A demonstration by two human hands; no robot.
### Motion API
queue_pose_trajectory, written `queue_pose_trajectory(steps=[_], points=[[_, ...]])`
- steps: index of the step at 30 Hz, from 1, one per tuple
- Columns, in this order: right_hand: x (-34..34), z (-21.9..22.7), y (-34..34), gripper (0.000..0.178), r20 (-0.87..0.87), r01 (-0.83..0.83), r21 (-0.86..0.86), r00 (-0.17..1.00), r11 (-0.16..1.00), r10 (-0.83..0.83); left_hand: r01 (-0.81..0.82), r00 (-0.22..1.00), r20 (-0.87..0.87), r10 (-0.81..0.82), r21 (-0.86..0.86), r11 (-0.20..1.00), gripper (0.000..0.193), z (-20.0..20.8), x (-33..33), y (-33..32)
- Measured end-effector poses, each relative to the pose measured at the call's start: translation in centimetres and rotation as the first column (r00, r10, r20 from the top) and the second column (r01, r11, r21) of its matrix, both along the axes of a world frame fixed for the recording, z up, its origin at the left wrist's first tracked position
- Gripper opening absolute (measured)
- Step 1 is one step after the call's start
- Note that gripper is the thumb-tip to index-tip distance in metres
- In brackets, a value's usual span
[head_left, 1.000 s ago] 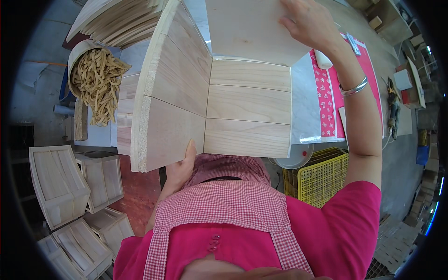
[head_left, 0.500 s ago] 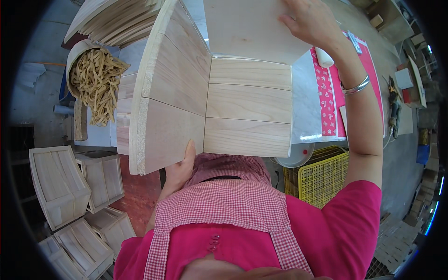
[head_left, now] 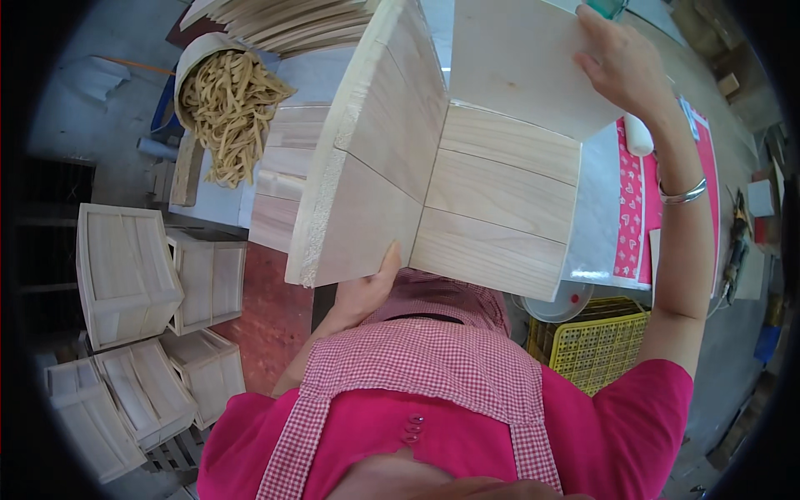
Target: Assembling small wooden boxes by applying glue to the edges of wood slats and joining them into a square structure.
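Note:
A pale wooden box (head_left: 502,179), put together from boards, stands tilted in front of me with its open side toward me. My left hand (head_left: 367,290) grips the low near edge of its left wall (head_left: 379,150); the thumb lies on the inner face and the other fingers are hidden underneath. At the far side, my right hand (head_left: 621,67) is closed at the right edge of the thin upright panel (head_left: 517,62), its thumb against the inner face. A teal see-through thing (head_left: 608,7) shows just beyond that hand, cut off by the picture's edge.
A tipped pale tub (head_left: 185,104) spills tan strips (head_left: 233,112) on the table at left. Thin boards (head_left: 287,25) are stacked behind. Finished-looking wooden boxes (head_left: 129,275) stand lower left. At right are a pink patterned sheet (head_left: 631,200), a white roll (head_left: 639,136) and a yellow crate (head_left: 600,346).
The whole view has shifted, so the box and both hands appear farther right. The box looks turned slightly clockwise. The teal thing has come into view beside my right hand; both hands keep their hold.

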State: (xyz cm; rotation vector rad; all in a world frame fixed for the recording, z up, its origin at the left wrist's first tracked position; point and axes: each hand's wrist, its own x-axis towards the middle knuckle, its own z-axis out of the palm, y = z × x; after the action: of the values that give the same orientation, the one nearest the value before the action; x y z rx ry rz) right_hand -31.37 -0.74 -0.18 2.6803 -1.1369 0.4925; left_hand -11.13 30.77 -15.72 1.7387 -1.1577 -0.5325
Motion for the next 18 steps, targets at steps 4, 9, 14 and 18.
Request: queue_pose_trajectory(steps=[4,9,14,18], points=[[1.0,2.3,1.5,0.020,-0.121,0.129,0.111,0.986,0.985,-0.116,0.008,1.000,-0.003,-0.008,0.004,1.000,0.016,0.1,0.0,-0.1],[0.6,2.2,0.4,0.021,-0.149,0.132,0.135,0.982,0.982,-0.112,0.011,0.999,-0.031,-0.009,0.070,0.998,0.016,0.5,-0.1,0.0],[0.3,1.7,-0.9,0.028,-0.169,0.074,0.113,0.984,0.991,-0.054,-0.008,0.997,-0.079,0.012,0.057,0.998,0.018,0.5,-0.2,0.0],[1.3,1.9,-1.5,0.036,-0.184,0.115,0.168,0.979,0.979,-0.084,-0.052,0.988,-0.142,0.056,0.035,0.998,0.021,0.2,-0.1,0.0]])
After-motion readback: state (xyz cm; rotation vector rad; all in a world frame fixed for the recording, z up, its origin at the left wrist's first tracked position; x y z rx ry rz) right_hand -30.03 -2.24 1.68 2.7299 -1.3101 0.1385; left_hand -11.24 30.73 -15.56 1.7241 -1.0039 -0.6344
